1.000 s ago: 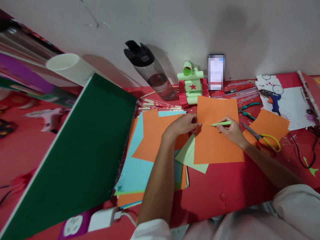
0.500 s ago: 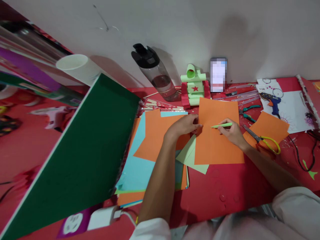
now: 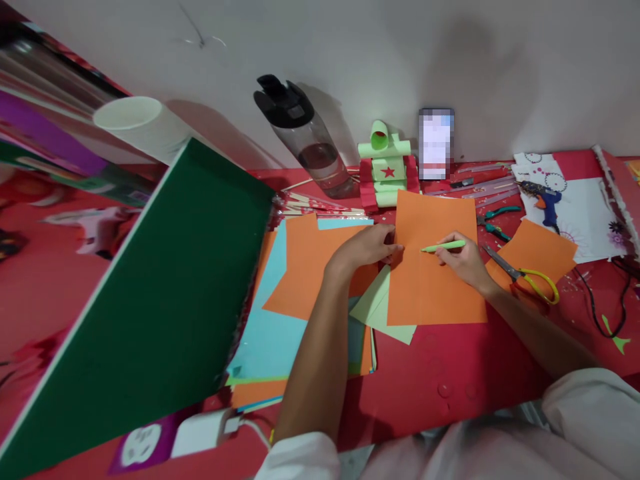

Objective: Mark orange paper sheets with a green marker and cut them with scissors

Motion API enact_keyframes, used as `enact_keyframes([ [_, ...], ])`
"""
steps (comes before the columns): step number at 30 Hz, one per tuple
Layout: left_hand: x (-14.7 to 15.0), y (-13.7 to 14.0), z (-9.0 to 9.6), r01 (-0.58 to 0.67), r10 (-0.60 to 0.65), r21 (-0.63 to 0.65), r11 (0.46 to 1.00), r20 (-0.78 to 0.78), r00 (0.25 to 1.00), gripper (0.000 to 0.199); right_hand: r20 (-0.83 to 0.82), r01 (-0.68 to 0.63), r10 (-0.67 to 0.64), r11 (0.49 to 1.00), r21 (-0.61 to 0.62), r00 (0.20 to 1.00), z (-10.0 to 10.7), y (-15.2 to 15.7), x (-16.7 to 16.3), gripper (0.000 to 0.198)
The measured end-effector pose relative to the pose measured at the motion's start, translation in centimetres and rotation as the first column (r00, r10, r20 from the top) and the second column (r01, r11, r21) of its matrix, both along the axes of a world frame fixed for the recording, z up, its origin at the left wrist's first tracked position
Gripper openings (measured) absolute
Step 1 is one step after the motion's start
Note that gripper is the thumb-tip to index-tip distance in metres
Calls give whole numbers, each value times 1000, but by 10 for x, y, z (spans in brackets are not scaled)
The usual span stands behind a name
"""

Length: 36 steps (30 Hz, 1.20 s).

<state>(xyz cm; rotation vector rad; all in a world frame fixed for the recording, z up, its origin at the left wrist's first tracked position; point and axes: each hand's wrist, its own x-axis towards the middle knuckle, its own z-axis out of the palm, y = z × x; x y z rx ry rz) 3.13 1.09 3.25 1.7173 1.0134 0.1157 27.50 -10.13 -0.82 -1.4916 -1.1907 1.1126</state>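
Note:
A sheet of orange paper [image 3: 435,293] lies flat before me, on top of pale green paper pieces [image 3: 377,310]. My right hand [image 3: 463,260] is closed around a light green pen [image 3: 453,246], its tip at the middle of the sheet. At the sheet's left edge, my left hand [image 3: 367,247] has curled fingers, with the thumb on the paper; they grip the edge. A stack of blue paper [image 3: 273,340] and orange sheets lies beneath my left forearm. Scissors [image 3: 520,273] with yellow handles rest right of my right hand, on an orange offcut [image 3: 543,243].
A green board [image 3: 165,300] leans at left. Behind the paper stand a water bottle [image 3: 317,157], a green and red paper model [image 3: 387,172] and a phone [image 3: 435,143] against the wall. Teal-handled pliers [image 3: 497,223] and a blue glue gun [image 3: 550,205] lie at right.
The view has shifted slightly, so everything sits a little higher and further left. Both hands keep nearly the same place on the orange paper, the pen tip still at its middle.

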Motion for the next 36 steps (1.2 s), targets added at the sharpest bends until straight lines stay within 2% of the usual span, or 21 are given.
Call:
enact_keyframes([
  [7, -1, 2, -1, 22, -22, -25, 999, 6, 1000, 16, -153, 36, -28, 998, 53, 988, 2, 2, -1, 28],
  [14, -5, 2, 15, -71, 73, 48, 996, -49, 996, 13, -138, 4, 10, 995, 101, 990, -1, -1, -1, 34],
  [17, -16, 4, 20, -153, 160, 90, 984, -73, 984, 11, -112, 7, 7, 992, 129, 994, 8, -2, 3, 36],
  [21, -35, 7, 23, -196, 222, 185, 963, -131, 966, 10, 26, 8, -13, 978, 210, 1000, 38, -4, 26, 36],
  [24, -41, 6, 29, -124, 205, 295, 948, -264, 942, 7, 175, -10, -38, 965, 264, 984, 60, -4, 56, 34],
  [26, -39, 5, 32, -52, 187, 370, 927, -339, 922, 7, 312, -25, -73, 954, 300, 947, 67, -3, 76, 33],
  [29, -28, 3, 31, -6, 169, 441, 897, -331, 928, 11, 581, -98, -60, 966, 237, 812, 64, -1, 95, 29],
  [31, -18, 1, 26, -4, 145, 466, 885, -267, 953, 16, 669, -111, -39, 977, 180, 742, 56, 0, 98, 29],
  [36, 1, -3, 9, 6, 101, 505, 863, -183, 978, 24, 707, -157, -38, 965, 209, 706, 33, -1, 88, 30],
])
